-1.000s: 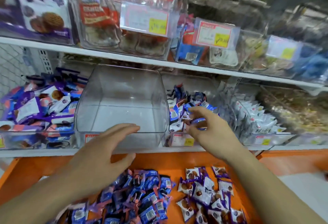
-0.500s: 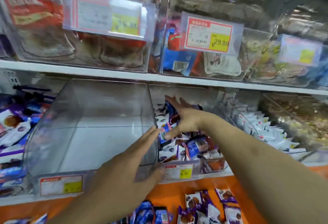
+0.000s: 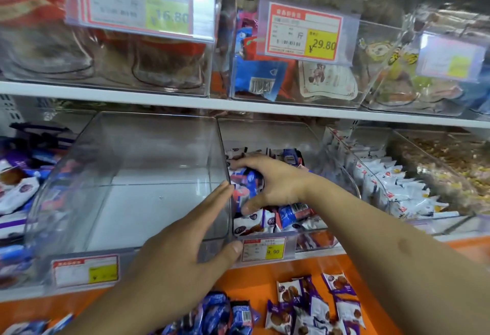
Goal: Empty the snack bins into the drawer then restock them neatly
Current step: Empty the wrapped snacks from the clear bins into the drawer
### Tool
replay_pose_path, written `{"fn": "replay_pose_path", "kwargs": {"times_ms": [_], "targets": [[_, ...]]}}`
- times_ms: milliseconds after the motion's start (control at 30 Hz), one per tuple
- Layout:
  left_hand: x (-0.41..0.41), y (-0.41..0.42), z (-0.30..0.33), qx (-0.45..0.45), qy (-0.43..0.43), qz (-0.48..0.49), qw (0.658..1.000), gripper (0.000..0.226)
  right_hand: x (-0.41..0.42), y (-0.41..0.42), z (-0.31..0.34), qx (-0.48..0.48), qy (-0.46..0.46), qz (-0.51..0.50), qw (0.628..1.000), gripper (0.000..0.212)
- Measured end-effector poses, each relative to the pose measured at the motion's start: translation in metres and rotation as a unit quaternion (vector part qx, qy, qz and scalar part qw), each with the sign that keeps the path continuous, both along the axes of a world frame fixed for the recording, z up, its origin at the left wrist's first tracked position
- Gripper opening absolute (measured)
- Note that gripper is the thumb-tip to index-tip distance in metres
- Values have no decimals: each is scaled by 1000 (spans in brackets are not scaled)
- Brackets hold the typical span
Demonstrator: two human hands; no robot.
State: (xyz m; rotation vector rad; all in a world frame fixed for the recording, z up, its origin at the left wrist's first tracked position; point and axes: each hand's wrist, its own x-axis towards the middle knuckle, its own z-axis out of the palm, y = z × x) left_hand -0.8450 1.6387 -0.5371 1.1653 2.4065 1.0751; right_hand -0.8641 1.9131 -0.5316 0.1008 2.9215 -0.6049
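The left hand [image 3: 185, 249] lies with straight fingers against the right wall of the empty clear plastic bin [image 3: 127, 180], thumb at its front corner. Just right, the right hand [image 3: 267, 183] curls around blue snack packets [image 3: 248, 179] inside the neighbouring clear bin [image 3: 305, 239]. Near, below the shelf, the orange drawer [image 3: 254, 281] holds loose packets [image 3: 315, 305].

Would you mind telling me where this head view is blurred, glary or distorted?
Head view: the 16.80 price tag at top left is smeared by blur, the 29.80 price tag reads sharply; pale glare streaks the empty clear bin; the white shelf edge bows from wide-angle distortion.
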Motion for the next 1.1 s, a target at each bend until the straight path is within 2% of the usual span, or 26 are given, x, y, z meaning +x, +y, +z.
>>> {"fn": "replay_pose_path", "kwargs": {"times_ms": [67, 167, 367, 500, 633, 733, 900, 1033, 1100], "targets": [[1, -1, -1, 7, 2, -1, 1000, 80, 3, -2, -5, 31, 20, 17, 999, 88], [1, 1, -3, -1, 1, 6, 1000, 80, 7, 0, -10, -5, 91, -25, 995, 63], [3, 0, -1, -25, 1, 10, 1000, 81, 49, -6, 17, -75, 180, -106, 975, 72], [4, -3, -4, 0, -4, -2, 1000, 83, 110, -24, 39, -154, 184, -115, 964, 54], [11, -20, -13, 16, -9, 4, 1000, 82, 173, -48, 33, -218, 150, -71, 962, 47], [17, -51, -13, -5, 14, 4, 1000, 78, 189, -72, 10, -225, 58, -55, 971, 48], [5, -133, -1, -65, 65, 21, 996, 74, 165, -143, -32, -111, -69, 29, 991, 56], [-11, -199, 2, -88, 94, 64, 990, 71, 127, -221, -64, -114, -123, 39, 985, 53], [-17, -224, -2, -84, 80, 85, 990, 71, 105, -255, -85, -114, -126, 40, 985, 46]]}}
